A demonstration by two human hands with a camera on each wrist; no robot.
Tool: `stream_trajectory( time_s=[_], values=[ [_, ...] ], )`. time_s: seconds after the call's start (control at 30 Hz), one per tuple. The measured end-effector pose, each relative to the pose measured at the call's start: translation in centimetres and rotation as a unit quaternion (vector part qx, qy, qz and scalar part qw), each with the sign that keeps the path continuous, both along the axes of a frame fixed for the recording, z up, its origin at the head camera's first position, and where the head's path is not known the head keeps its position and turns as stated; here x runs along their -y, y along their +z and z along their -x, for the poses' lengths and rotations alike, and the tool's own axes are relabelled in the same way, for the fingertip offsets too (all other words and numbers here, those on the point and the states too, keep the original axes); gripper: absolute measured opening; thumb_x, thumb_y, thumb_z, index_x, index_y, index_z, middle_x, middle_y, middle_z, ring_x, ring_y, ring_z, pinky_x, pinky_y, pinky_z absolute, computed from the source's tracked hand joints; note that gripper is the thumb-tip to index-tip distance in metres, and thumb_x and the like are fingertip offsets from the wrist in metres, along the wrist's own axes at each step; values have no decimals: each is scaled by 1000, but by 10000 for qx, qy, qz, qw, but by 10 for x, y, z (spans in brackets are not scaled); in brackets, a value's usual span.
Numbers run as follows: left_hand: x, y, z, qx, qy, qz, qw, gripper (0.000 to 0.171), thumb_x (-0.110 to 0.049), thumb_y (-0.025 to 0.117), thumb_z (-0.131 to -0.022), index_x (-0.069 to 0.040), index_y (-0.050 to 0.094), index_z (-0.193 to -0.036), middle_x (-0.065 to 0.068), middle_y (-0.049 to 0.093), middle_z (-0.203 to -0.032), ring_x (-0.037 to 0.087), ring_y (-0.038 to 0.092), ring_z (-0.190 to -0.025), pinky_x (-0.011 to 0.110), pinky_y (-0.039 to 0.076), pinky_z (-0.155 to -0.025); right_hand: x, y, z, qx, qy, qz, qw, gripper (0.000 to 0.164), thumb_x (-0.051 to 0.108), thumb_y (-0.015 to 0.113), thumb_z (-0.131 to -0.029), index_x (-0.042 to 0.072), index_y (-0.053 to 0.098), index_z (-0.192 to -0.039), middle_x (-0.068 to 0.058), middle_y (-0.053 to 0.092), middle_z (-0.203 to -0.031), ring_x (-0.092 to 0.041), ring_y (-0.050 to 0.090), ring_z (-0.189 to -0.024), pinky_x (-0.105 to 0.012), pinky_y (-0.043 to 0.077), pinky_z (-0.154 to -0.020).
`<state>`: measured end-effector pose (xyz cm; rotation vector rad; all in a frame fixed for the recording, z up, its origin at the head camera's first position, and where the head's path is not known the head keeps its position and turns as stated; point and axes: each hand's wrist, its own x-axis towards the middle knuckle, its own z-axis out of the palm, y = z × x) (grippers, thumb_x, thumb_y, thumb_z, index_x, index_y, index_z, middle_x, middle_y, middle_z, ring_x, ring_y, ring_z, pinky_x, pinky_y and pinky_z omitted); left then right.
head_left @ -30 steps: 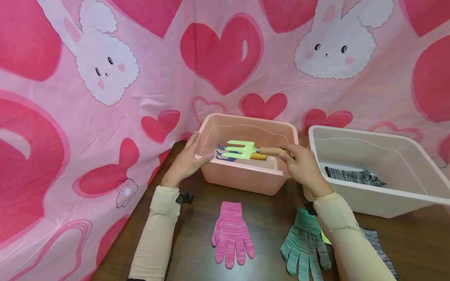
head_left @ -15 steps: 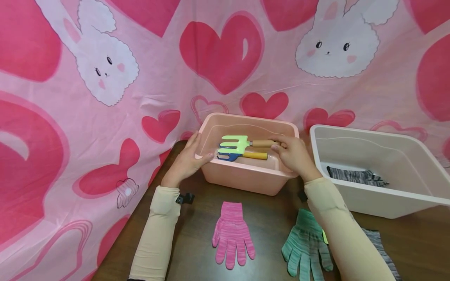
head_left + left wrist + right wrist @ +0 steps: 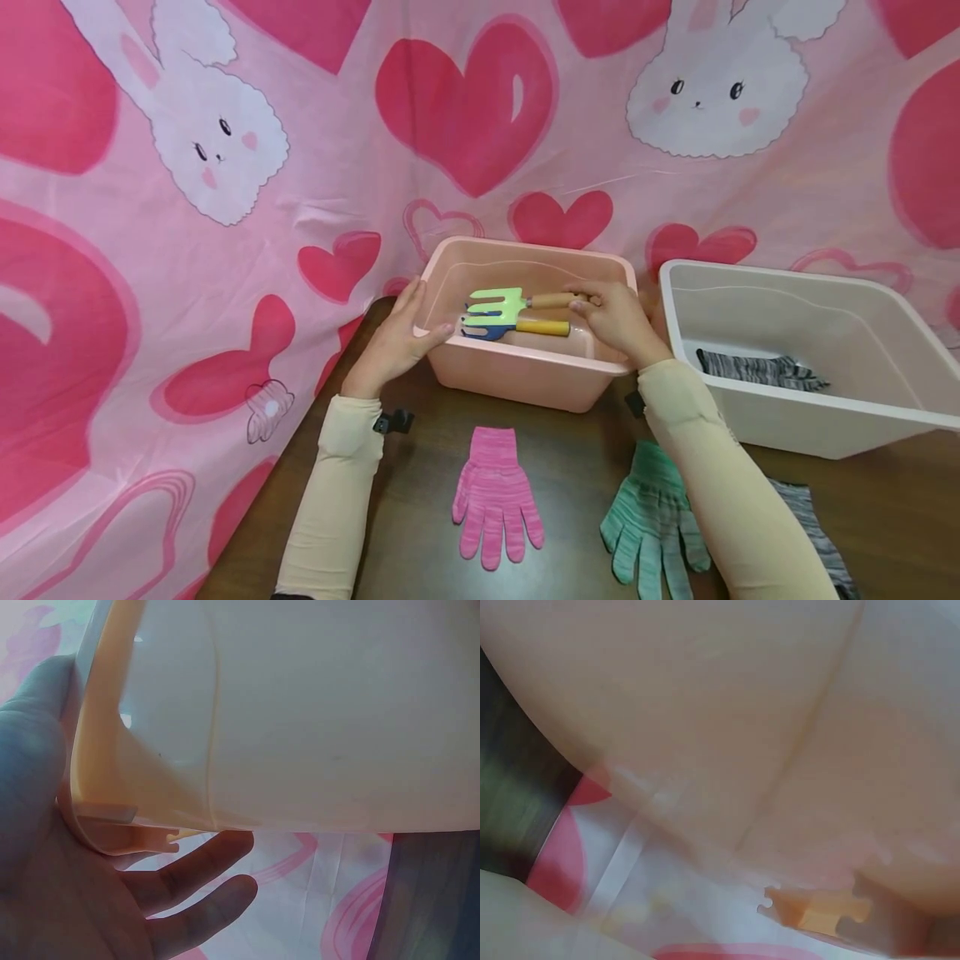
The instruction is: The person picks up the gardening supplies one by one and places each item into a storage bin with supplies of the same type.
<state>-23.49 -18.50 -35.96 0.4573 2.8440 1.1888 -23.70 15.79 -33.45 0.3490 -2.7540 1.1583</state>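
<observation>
My right hand reaches into the pink bin and pinches the wooden handle end of a light green hand fork. The fork lies low in the bin, its tines over a blue hand cultivator with a yellow handle. At the bin's left near corner rests my left hand, the thumb along the rim and the fingers straight along the outside. In the left wrist view those fingers extend loosely beneath the corner. The right wrist view catches the bin's outer wall; the right fingers are hidden there.
A whitish bin stands to the right with a grey-black knit glove inside. On the dark table lie a pink glove and a green glove. A grey knit item is partly behind the right forearm.
The right hand has moved left and slightly away with the hand fork, lowering it onto the blue cultivator. The cultivator's yellow handle now shows more. The left hand has stayed on the bin.
</observation>
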Motion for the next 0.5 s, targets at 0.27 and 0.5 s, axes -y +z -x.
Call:
stream_trajectory(
  time_s=[0.27, 0.5],
  values=[
    [0, -1, 0, -222, -41, 134, 9997, 98, -56, 65, -92, -10, 15, -163, 5, 10, -169, 34, 20, -150, 58, 25, -116, 1, 1, 1, 11, 91, -159, 9998, 32, 7, 67, -97, 0, 68, -128, -20, 68, -117, -31, 60, -97, -47, 51, -87],
    [0, 0, 0, -182, -19, 202, 9996, 99, -57, 64, -91, -12, 14, -163, 4, 8, -169, 34, 19, -150, 59, 25, -115, -1, 5, -1, 147, -147, 313, 9993, 75, 5, 66, -97, 27, 32, -160, -17, 43, -153, -24, 53, -50, -32, 53, -53]
  ],
)
